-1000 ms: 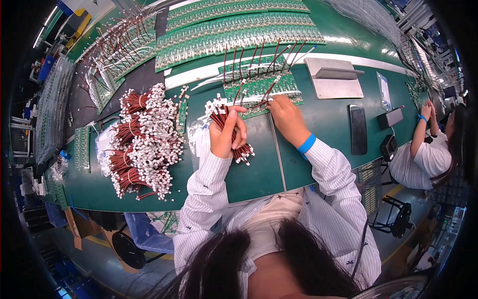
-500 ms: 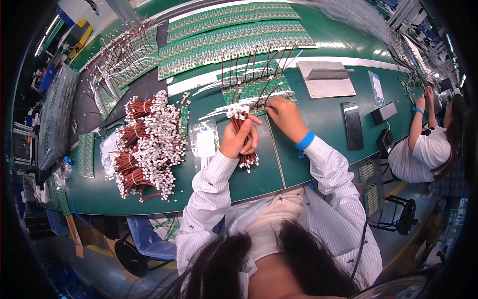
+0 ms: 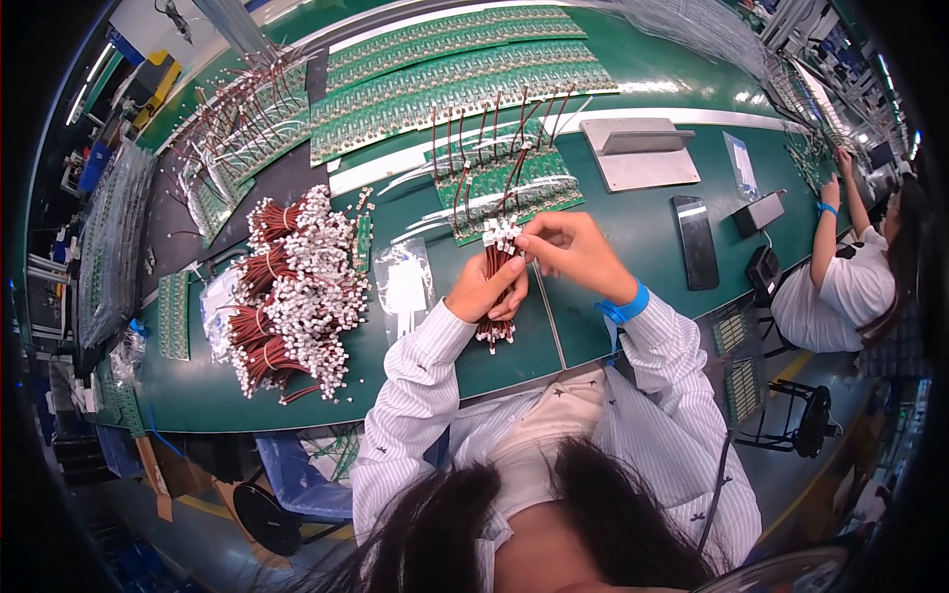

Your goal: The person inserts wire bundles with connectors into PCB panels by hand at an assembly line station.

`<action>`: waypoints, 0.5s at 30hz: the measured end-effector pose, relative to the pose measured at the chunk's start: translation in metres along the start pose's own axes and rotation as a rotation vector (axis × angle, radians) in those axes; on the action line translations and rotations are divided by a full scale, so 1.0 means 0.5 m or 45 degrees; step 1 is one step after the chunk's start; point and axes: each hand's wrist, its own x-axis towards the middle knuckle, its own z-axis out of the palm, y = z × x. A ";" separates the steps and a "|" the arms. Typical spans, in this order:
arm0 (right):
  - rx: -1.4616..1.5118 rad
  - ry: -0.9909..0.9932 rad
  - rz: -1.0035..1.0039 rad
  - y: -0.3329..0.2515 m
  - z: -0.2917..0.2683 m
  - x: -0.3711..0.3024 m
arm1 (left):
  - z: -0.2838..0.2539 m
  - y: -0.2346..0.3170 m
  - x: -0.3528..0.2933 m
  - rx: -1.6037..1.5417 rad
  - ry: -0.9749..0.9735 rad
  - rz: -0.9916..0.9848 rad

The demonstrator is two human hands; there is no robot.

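My left hand (image 3: 486,293) is closed around a bundle of short dark red wires (image 3: 501,259) with white plug connectors at both ends. At the top of that bundle, the thumb and forefinger of my right hand (image 3: 576,253) pinch a white connector (image 3: 518,237); its wire is partly hidden. Just beyond both hands lies a panel of green circuit boards (image 3: 539,188), with several dark red wires standing up from it and white wires lying across it. To the left, a heap of banded wire bundles (image 3: 311,277) rests on the green bench.
Rows of green circuit boards (image 3: 465,74) fill the back, with wired boards (image 3: 247,128) at back left. A metal plate with an upright ridge (image 3: 643,153), a phone (image 3: 696,242) and a grey box (image 3: 759,211) lie right. A plastic bag (image 3: 403,282) sits beside my left hand. A co-worker (image 3: 835,277) sits far right.
My right hand has come back from the circuit board panel to the top of the wire bundle. The left hand has shifted slightly right and nearer with the bundle.
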 end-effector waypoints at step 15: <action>0.284 0.232 -0.141 -0.018 -0.033 -0.007 | -0.009 -0.012 0.003 -0.146 0.026 0.069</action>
